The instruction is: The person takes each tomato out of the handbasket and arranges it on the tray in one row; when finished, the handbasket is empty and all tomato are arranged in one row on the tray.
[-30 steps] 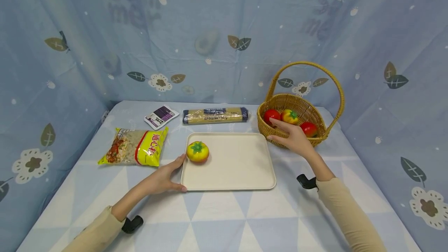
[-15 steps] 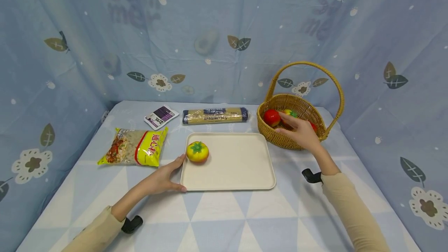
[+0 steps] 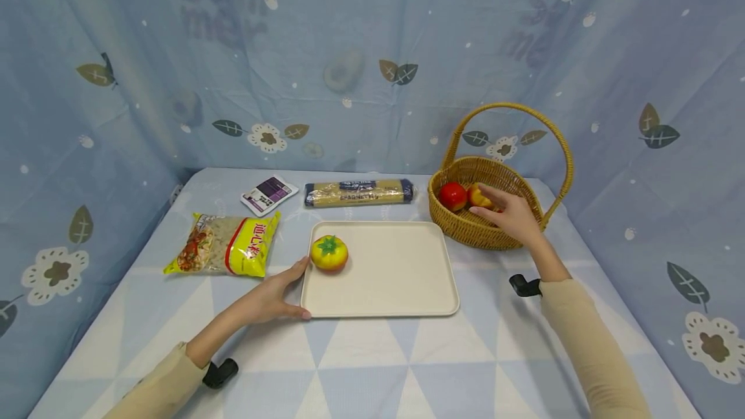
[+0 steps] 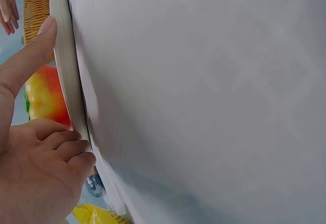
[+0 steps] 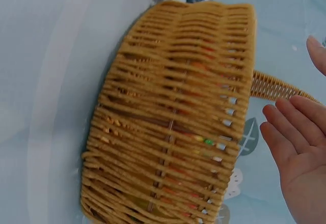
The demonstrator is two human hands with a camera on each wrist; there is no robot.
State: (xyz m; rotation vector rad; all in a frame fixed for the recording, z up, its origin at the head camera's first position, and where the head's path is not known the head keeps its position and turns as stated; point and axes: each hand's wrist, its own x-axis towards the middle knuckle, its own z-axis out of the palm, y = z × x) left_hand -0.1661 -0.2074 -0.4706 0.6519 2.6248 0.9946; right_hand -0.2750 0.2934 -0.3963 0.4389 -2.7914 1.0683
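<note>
My left hand [image 3: 270,296] rests at the left edge of a cream tray [image 3: 401,270], thumb and fingers spread and touching its rim. In the left wrist view, the thumb lies on the rim. A yellow-and-red toy fruit [image 3: 329,253] with a green star-shaped calyx sits at the tray's left. My right hand [image 3: 515,215] is over a wicker basket [image 3: 474,235], fingers apart and holding nothing. Near its fingertips is a similar yellow-red fruit [image 3: 478,196], partly hidden by the hand. Beside it lies a red fruit [image 3: 453,196]. The basket's right interior is behind the hand.
A bag of pasta [image 3: 224,244] lies left of the tray. Behind stand a white-and-purple pouch [image 3: 269,195] and a spaghetti packet [image 3: 358,193]. The basket's tall handle [image 3: 567,160] arches over its right side. Patterned curtains enclose the table.
My right hand has moved right over the basket, from the red fruit to the yellow-red one. It uncovers the red fruit and hides the fruit at the right. The left hand stays put.
</note>
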